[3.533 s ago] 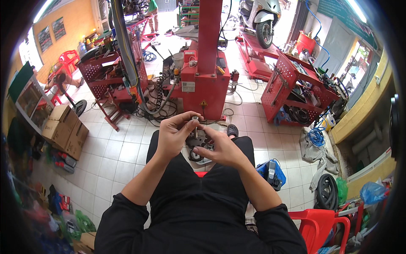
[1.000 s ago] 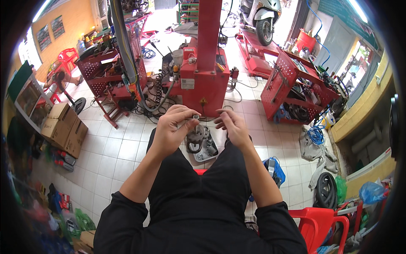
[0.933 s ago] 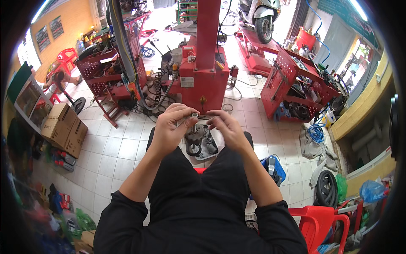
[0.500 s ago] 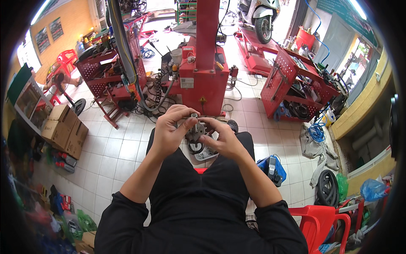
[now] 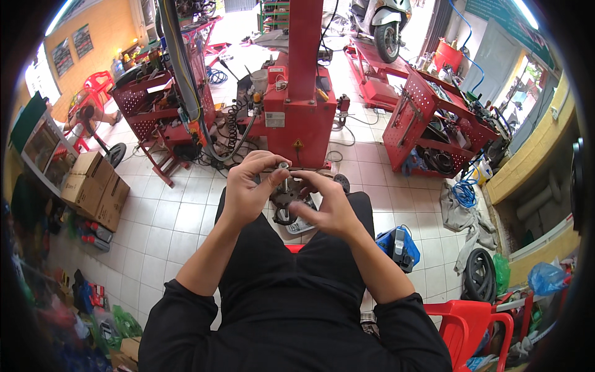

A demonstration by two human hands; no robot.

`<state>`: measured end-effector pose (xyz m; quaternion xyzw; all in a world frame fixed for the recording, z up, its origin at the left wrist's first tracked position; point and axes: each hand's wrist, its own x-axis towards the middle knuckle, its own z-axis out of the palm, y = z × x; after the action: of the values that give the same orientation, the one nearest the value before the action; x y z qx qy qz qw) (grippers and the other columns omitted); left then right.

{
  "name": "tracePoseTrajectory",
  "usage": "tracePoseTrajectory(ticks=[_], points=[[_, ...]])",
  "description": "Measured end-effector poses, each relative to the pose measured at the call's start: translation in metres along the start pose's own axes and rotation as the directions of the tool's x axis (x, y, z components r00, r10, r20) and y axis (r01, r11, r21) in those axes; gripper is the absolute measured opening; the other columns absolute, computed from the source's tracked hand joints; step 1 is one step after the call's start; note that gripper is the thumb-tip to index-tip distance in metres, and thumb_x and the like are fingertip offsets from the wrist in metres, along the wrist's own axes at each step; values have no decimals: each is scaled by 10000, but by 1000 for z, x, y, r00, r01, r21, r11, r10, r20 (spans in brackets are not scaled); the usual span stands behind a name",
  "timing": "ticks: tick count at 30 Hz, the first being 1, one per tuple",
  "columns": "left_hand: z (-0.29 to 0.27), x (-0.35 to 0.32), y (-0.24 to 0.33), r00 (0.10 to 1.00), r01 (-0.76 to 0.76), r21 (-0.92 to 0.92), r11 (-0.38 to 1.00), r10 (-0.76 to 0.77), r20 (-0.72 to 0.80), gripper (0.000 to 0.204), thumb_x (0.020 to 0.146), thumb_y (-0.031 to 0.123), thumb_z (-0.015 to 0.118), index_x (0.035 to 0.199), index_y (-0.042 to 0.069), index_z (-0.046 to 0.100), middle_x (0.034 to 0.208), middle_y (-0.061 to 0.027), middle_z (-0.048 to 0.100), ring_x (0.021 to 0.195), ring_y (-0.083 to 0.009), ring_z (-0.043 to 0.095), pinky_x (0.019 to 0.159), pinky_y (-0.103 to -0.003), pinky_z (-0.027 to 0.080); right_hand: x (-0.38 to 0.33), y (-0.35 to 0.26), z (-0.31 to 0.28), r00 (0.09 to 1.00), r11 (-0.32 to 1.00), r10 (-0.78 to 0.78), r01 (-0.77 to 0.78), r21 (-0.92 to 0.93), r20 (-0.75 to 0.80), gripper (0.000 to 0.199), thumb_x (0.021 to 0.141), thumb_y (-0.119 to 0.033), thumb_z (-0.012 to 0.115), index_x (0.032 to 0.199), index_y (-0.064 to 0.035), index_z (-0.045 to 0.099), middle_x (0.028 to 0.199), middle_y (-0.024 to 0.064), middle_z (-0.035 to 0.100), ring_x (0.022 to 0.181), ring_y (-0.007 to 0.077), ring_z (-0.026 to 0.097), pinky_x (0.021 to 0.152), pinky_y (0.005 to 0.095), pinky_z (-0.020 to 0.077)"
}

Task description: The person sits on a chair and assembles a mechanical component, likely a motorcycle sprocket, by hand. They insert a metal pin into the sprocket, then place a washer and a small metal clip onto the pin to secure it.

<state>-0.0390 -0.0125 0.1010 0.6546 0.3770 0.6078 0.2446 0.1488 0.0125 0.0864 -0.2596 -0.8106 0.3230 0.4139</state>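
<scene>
Hands: L hand [image 5: 253, 191] is raised over the lap, centre of view. A slim metal shaft [image 5: 286, 180] is pinched btwn. its thumb and forefinger; grip here is closed and firm-looking. Shaft is held approx. upright, its round end showing just above the fingertips. R hand [image 5: 327, 208] is held opp., w/ fingers curved and thumb set apart from forefinger. Forefinger tip is seen adj. to shaft; thumb is blurred. Whether anything is grasped or touched by R hand can't be told.

Parts: a round, dark metal part [image 5: 284, 198] is seen below the shaft's upper end, btwn. the two hands, partly covered by them. Whether it's joined to the shaft can't be confirmed. A dark ring [image 5: 284, 217] is noted directly below it in view. A light-coloured tray [image 5: 302, 227] is sited low btwn. the knees, largely hidden.

Surroundings: a red machine base w/ column [image 5: 300, 133] is positioned ahead on the tiled floor [image 5: 186, 214]. Red perforated tool carts are placed either side: L cart [image 5: 144, 105], R cart [image 5: 406, 127]. A scooter [image 5: 387, 34] is parked on a red lift at rear. Cardboard boxes [image 5: 93, 192] are stacked at L; a blue bag [image 5: 403, 251], black tyres [image 5: 479, 279] and a red chair [image 5: 465, 328] are located at R.
</scene>
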Motion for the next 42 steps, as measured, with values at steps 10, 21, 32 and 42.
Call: tracePoseTrajectory(ticks=[10, 21, 32, 42], points=[[2, -1, 0, 1000, -13, -40, 999, 14, 25, 194, 819, 93, 708, 982, -8, 683, 949, -78, 644, 961, -175, 571, 848, -302, 448, 4, 25, -10, 998, 992, 60, -60, 108, 4, 486, 801, -195, 735, 1217, -24, 550, 941, 113, 659, 790, 159, 637, 732, 301, 508], [-2, 0, 0, 999, -18, -6, 1000, 18, 39, 200, 842, 93, 691, 1005, -23, 676, 974, -82, 637, 978, -166, 560, 863, -295, 436, 2, 14, -8, 991, 973, 111, -124, 195, 78, 490, 848, -272, 675, 1214, 21, 533, 928, 129, 656, 876, 197, 635, 791, 327, 496], [2, -3, 9, 1000, -1, -114, 993, 1, 2, 181, 793, 73, 724, 960, 7, 704, 937, -79, 642, 971, -175, 568, 842, -300, 456, 1, 4, 0, 992, 989, 70, -82, 123, 101, 744, 715, -214, 813, 1334, -52, 431, 988, 138, 643, 939, 212, 624, 822, 334, 486], [-2, 0, 6, 1000, 12, 81, 997, -12, 6, 167, 832, 88, 693, 966, -12, 697, 983, -97, 630, 1047, -183, 537, 890, -302, 419, 4, 37, 3, 967, 818, 254, -219, 532, 7, 339, 962, -156, 513, 1273, -28, 476, 973, 77, 628, 921, 124, 582, 797, 250, 454]])
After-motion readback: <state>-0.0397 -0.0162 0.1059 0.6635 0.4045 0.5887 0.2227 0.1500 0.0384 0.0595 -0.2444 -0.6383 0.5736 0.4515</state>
